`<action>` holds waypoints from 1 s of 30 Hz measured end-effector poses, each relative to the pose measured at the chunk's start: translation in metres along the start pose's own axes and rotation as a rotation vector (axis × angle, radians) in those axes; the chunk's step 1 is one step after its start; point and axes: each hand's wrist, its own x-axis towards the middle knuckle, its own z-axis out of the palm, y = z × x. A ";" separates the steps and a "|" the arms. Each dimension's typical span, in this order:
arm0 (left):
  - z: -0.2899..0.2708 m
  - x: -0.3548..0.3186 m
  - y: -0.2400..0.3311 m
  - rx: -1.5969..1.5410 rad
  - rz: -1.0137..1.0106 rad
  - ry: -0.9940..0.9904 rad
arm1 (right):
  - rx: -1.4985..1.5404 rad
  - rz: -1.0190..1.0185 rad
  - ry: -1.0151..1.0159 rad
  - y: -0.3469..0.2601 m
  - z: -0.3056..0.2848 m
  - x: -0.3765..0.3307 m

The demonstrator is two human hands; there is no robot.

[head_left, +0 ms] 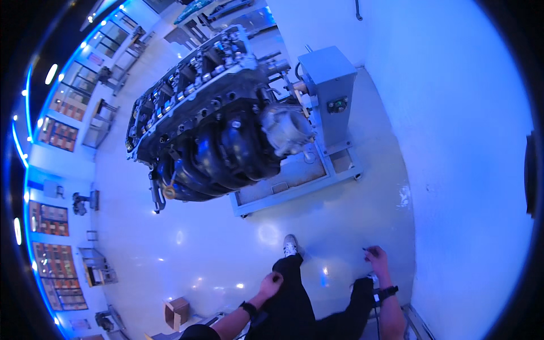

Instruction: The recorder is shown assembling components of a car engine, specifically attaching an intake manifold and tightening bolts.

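Observation:
My left hand (272,284) hangs low in front of my dark trousers. Its fingers are curled closed, and whatever may be inside them is hidden. To the right, my right hand (376,259) is raised with its fingers pinched around a small dark piece, too small to name. Both hands are well apart from the engine (198,113), which is held up on a grey engine stand (333,85) ahead. The engine's black intake manifold (226,153) faces me, with a silvery throttle body (288,130) at its right end.
The stand's wheeled base (283,198) rests on the shiny floor. A white wall (453,141) runs along the right. An open cardboard box (177,313) lies at the lower left. Other engine stands (101,122) line the far left, below display boards (59,135).

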 end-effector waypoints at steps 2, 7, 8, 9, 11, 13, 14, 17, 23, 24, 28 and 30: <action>-0.039 0.027 0.012 -0.134 -0.092 0.007 | -0.062 -0.072 0.007 -0.065 0.048 -0.013; -0.156 0.038 0.095 -0.818 0.140 0.000 | 0.029 -0.225 -0.093 -0.185 0.155 -0.052; -0.169 0.044 0.129 -0.874 0.141 -0.015 | 0.047 -0.210 -0.069 -0.200 0.163 -0.054; -0.191 0.038 0.150 -0.891 0.173 -0.017 | 0.071 -0.241 -0.080 -0.217 0.177 -0.061; -0.223 0.037 0.175 -0.892 0.243 -0.017 | -0.214 -0.344 -0.077 -0.236 0.190 -0.067; -0.247 0.028 0.189 -0.874 0.287 -0.014 | -0.093 -0.331 -0.069 -0.263 0.204 -0.077; -0.254 0.025 0.188 -0.852 0.272 -0.015 | 0.002 -0.346 -0.081 -0.272 0.210 -0.075; -0.253 0.018 0.190 -0.784 0.250 0.025 | 0.231 -0.360 -0.093 -0.281 0.210 -0.059; -0.217 -0.007 0.194 -0.623 0.120 0.004 | 0.270 -0.340 -0.208 -0.298 0.190 -0.015; -0.213 -0.006 0.194 -0.608 0.113 0.012 | 0.299 -0.322 -0.196 -0.290 0.192 0.003; -0.190 -0.012 0.200 -0.261 0.073 -0.327 | 0.346 -0.254 -0.204 -0.255 0.191 0.042; -0.190 -0.015 0.192 -0.146 0.062 -0.418 | 0.474 -0.189 -0.176 -0.243 0.197 0.050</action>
